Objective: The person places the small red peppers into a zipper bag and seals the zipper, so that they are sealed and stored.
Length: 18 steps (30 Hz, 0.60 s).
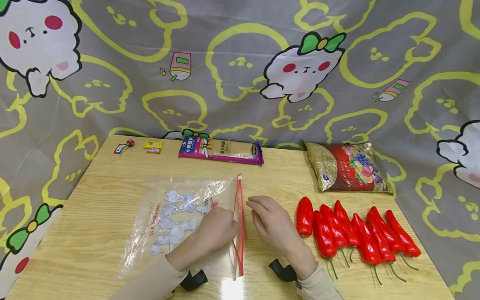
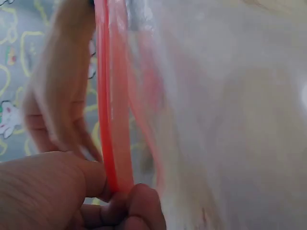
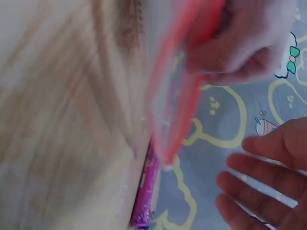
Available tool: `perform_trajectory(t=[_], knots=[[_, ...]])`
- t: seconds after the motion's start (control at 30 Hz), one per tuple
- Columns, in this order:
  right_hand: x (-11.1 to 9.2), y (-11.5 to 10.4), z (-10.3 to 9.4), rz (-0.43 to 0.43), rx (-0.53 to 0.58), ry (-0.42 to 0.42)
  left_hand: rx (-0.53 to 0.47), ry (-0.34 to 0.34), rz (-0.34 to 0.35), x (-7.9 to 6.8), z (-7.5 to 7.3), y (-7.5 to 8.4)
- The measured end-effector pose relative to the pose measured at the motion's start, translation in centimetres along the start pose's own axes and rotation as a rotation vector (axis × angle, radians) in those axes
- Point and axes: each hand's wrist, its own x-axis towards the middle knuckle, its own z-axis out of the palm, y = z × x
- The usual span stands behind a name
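A clear zip bag [image 1: 150, 233] with a red zip edge and pale printed figures lies on the wooden table. Its mouth faces right and gapes a little. My left hand [image 1: 217, 229] pinches the red-edged rim of the bag [image 2: 115, 115], as the left wrist view shows up close. Just right of the bag's mouth is my right hand [image 1: 275, 227], its fingers extended and holding nothing. In the right wrist view those fingers [image 3: 254, 191] are spread apart from the red zip strip [image 3: 184, 120].
Several red peppers [image 1: 326, 237] lie at the right. Behind them is a gold and red packet [image 1: 348, 166]. A purple-edged noodle packet [image 1: 221, 151] lies at the back, with small wrapped candies [image 1: 153, 146] and a lollipop [image 1: 129, 143] at the back left. A patterned cloth surrounds the table.
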Motion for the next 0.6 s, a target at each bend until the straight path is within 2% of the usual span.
perform_trajectory(t=[0.1, 0.23, 0.4, 0.6], knots=[[-0.1, -0.2, 0.6, -0.062, 0.016, -0.061, -0.007, 0.063, 0.012, -0.6, -0.6, -0.3], [-0.3, -0.5, 1.1, -0.128, 0.044, -0.153, -0.046, 0.096, 0.009, -1.2, -1.5, -0.5], [-0.4, -1.0, 1.6, -0.172, 0.024, -0.233, -0.098, 0.096, -0.019, -1.7, -2.4, -0.7], [-0.5, -1.3, 2.1, -0.197, -0.023, -0.274, -0.096, 0.105, -0.015, -1.9, -2.7, -0.9]])
